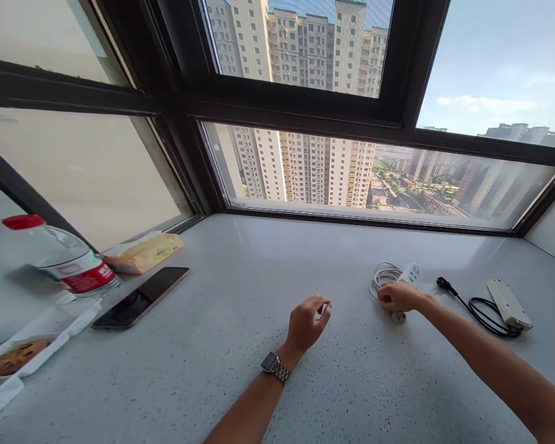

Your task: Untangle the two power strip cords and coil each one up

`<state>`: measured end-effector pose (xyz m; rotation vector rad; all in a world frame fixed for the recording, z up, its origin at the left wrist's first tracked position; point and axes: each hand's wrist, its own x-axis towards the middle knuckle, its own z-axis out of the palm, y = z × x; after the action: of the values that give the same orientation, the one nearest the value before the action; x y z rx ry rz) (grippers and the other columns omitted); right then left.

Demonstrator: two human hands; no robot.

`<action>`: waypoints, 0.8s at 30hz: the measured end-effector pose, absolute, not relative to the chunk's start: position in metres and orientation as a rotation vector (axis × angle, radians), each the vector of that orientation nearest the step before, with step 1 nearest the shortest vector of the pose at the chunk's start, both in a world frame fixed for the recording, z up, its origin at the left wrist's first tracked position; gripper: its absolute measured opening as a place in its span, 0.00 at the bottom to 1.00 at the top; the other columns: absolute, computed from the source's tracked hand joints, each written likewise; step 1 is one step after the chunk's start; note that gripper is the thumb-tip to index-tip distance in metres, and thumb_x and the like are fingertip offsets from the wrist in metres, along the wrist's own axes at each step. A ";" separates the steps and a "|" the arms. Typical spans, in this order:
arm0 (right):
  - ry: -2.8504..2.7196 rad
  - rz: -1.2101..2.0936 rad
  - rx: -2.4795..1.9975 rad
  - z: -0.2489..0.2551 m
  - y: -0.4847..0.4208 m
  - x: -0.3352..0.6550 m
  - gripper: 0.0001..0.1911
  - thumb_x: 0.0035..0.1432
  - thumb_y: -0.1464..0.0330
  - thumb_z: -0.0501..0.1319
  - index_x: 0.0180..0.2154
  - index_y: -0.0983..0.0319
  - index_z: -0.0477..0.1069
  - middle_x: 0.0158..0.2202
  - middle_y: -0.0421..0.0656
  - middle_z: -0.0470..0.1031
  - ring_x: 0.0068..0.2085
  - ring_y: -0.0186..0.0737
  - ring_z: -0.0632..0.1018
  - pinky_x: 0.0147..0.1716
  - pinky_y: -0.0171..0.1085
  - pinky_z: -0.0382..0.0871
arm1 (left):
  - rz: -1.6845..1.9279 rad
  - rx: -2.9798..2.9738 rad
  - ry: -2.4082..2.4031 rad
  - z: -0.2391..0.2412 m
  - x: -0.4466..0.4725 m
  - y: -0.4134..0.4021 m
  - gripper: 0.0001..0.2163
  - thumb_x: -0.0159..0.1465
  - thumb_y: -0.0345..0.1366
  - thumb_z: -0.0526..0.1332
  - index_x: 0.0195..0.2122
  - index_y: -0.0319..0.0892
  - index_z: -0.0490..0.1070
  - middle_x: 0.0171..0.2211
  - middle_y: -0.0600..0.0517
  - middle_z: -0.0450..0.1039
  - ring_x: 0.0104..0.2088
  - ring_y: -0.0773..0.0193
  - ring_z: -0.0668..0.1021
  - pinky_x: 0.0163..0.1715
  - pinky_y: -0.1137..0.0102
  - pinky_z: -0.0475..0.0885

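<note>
My right hand (398, 297) is closed on the white cord (383, 271) of a power strip, with the loops just beyond its fingers. The white power strip (411, 273) sticks out behind that hand, its near end covered. Below the palm a round plug (398, 317) shows. My left hand (305, 322) hovers over the counter with loosely bent fingers. A gap is visible between its thumb and forefinger, and it holds nothing that I can see. A watch (275, 366) is on the left wrist.
A second power strip (509, 302) with a black cord (483, 314) lies at the right. Toward the left are a phone (141, 298), a tissue pack (143, 253), a red-capped bottle (81, 268) and a tray (60, 336) holding food. Windows rise behind the speckled counter (240, 277).
</note>
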<state>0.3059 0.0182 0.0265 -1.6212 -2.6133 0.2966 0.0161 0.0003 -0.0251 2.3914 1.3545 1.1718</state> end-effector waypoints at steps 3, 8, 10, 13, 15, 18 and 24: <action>-2.284 0.116 -1.822 0.045 0.049 0.363 0.06 0.47 0.66 0.65 0.24 0.63 0.71 0.31 0.47 0.71 0.33 0.41 0.70 0.32 0.37 0.58 | 1.158 2.392 1.378 -0.025 0.016 -0.002 0.14 0.63 0.38 0.50 0.30 0.40 0.73 0.21 0.53 0.68 0.22 0.67 0.71 0.24 0.74 0.62; -1.722 -0.114 -1.924 0.055 0.048 0.400 0.18 0.58 0.58 0.52 0.29 0.65 0.71 0.40 0.57 0.69 0.44 0.51 0.69 0.39 0.45 0.59 | 1.160 2.371 1.436 -0.023 0.022 -0.003 0.14 0.63 0.39 0.50 0.29 0.40 0.73 0.19 0.53 0.68 0.19 0.68 0.69 0.21 0.75 0.58; -1.676 -0.078 -1.855 0.041 0.033 0.379 0.20 0.59 0.56 0.50 0.25 0.63 0.68 0.33 0.51 0.71 0.37 0.45 0.70 0.36 0.41 0.61 | 1.159 2.364 1.409 -0.023 0.026 -0.003 0.14 0.63 0.39 0.51 0.29 0.40 0.73 0.19 0.53 0.68 0.19 0.68 0.69 0.20 0.76 0.56; -1.690 0.071 -1.744 0.008 0.004 0.319 0.27 0.62 0.53 0.44 0.16 0.60 0.56 0.17 0.39 0.59 0.21 0.34 0.62 0.24 0.35 0.58 | 1.132 2.361 1.325 -0.025 0.032 -0.002 0.18 0.65 0.41 0.49 0.25 0.38 0.71 0.15 0.54 0.63 0.16 0.70 0.64 0.17 0.77 0.51; -1.707 0.183 -1.682 -0.014 -0.015 0.276 0.30 0.63 0.51 0.39 0.14 0.59 0.47 0.13 0.36 0.48 0.17 0.31 0.54 0.20 0.33 0.55 | 1.106 2.364 1.276 -0.027 0.033 -0.002 0.23 0.67 0.44 0.46 0.20 0.38 0.67 0.12 0.56 0.57 0.13 0.72 0.59 0.16 0.77 0.47; -1.699 0.472 -1.475 -0.033 -0.035 0.227 0.31 0.64 0.51 0.38 0.14 0.60 0.48 0.13 0.35 0.47 0.16 0.29 0.52 0.19 0.32 0.54 | 1.088 2.364 1.247 -0.027 0.033 -0.002 0.25 0.68 0.46 0.43 0.17 0.38 0.62 0.11 0.57 0.53 0.13 0.72 0.57 0.16 0.76 0.46; -1.666 0.751 -1.292 -0.033 -0.043 0.210 0.27 0.56 0.50 0.51 0.17 0.59 0.44 0.17 0.34 0.43 0.20 0.27 0.48 0.18 0.31 0.44 | 1.018 2.369 1.205 -0.024 0.033 -0.004 0.21 0.67 0.45 0.46 0.20 0.39 0.62 0.13 0.57 0.55 0.15 0.72 0.58 0.17 0.76 0.48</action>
<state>0.2097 -0.0430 -0.0331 -1.2916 -1.6664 0.7509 0.0334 -0.0042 -0.0244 2.3688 1.2054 1.0183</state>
